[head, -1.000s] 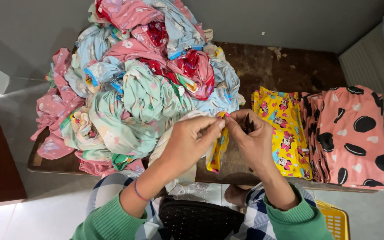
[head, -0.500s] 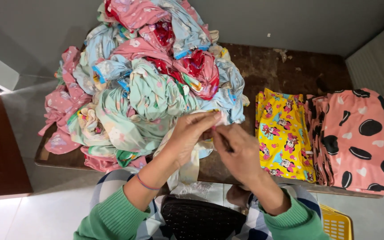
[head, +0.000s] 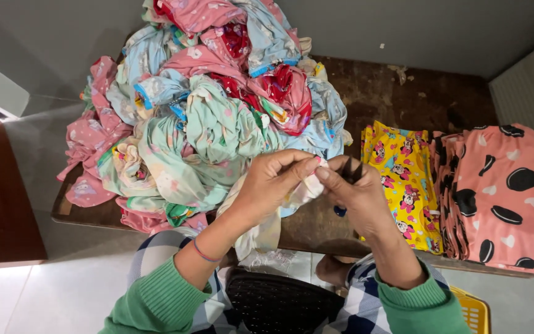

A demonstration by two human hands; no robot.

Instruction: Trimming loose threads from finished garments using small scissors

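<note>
Both hands are raised together over the near edge of a dark wooden table. The left hand is closed on a pale cream garment: thumb and forefinger pinch a small fold of it, and the rest of the cloth hangs down below the wrist, past the table edge. The right hand meets the left at the fingertips, touching that same fold. Its fingers are drawn together around a small dark object; what the object is cannot be told, nor whether this hand grips the cloth or only touches it.

Beyond the left hand, and spreading to its left, lies a tall loose heap of garments in pink, mint, light blue and red prints. Just to the right of the right hand lies a flat stack of yellow printed cloth. Further right, beside that stack, lies a flat stack of pink cloth with black ovals.

Below the hands, the person wears green sleeves and a thin band on the left wrist. A dark perforated seat sits between the knees. A yellow basket corner shows below the right forearm.
</note>
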